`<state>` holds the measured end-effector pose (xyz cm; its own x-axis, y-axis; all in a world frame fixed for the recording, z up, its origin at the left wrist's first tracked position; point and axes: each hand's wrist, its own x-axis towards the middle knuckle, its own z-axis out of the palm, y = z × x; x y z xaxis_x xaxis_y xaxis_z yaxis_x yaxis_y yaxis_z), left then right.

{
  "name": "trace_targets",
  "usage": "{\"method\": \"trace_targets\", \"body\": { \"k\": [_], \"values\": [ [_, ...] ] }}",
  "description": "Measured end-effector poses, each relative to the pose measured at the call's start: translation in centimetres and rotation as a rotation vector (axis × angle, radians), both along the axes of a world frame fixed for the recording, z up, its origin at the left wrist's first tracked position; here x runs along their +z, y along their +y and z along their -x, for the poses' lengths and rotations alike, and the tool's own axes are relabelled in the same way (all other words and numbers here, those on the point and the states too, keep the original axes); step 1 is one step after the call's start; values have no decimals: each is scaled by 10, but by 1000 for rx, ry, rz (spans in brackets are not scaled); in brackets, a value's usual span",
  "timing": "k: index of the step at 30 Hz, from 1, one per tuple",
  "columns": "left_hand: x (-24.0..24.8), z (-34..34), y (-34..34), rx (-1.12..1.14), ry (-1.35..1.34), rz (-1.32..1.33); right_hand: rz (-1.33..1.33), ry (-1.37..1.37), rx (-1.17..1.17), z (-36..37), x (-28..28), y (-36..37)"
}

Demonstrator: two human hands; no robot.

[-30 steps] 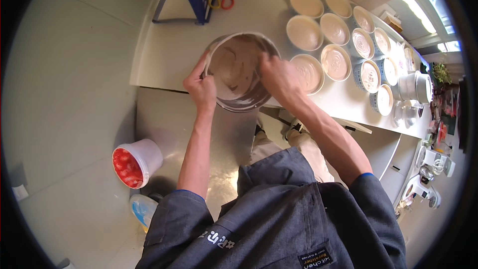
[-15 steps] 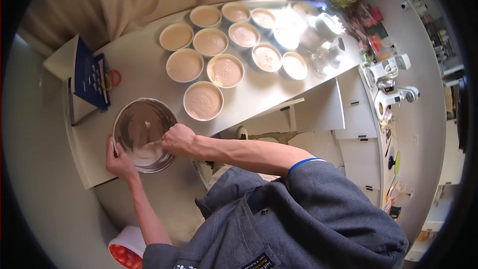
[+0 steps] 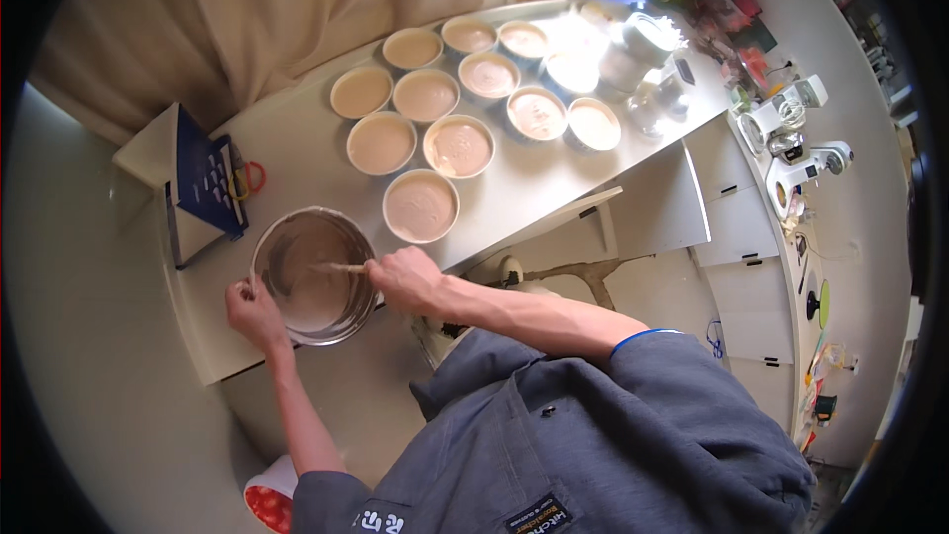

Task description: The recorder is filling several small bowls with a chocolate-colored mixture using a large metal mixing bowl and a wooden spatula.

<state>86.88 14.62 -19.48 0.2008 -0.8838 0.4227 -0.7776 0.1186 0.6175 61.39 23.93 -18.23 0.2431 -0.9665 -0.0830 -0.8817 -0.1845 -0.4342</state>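
A steel mixing bowl (image 3: 358, 309) rests at the near left edge of the white table, with pale pinkish-brown batter (image 3: 311, 309) inside and smeared up its wall. My left hand (image 3: 255, 316) is closed on the left rim of the bowl. Above the right rim, my right hand (image 3: 407, 280) grips the handle of a spatula (image 3: 348, 268). The spatula's other end reaches into the bowl, and its blade is hard to make out against the batter. Closest to the bowl stands a round white tub (image 3: 421, 208) filled with similar batter.
Several more filled tubs (image 3: 460, 146) stand close together across the table. Left of them are a blue-and-white box (image 3: 203, 173) and orange-handled scissors (image 3: 252, 180). Glass jars (image 3: 657, 104) stand in glare at the far right. Below the table is a white bucket (image 3: 272, 494) with red contents.
My right hand has turned and drawn slightly away from the bowl's middle, bringing the spatula handle into sight. The whole view has shifted a little. My left hand still holds the rim.
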Motion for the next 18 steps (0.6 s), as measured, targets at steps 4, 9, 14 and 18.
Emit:
{"method": "trace_targets", "body": {
  "k": [4,9,14,18],
  "values": [
    [4,-6,-6,-116,-154,69,-1,-7,-28,1,2,5],
    [8,-23,-25,-340,-197,52,6,-37,-32,3,-2,14],
    [18,-12,-21,-336,-145,-125,-36,-55,-71,3,-9,24],
    [23,6,-25,-316,-215,-101,-34,-112,-76,13,-8,31]
  ]
}}
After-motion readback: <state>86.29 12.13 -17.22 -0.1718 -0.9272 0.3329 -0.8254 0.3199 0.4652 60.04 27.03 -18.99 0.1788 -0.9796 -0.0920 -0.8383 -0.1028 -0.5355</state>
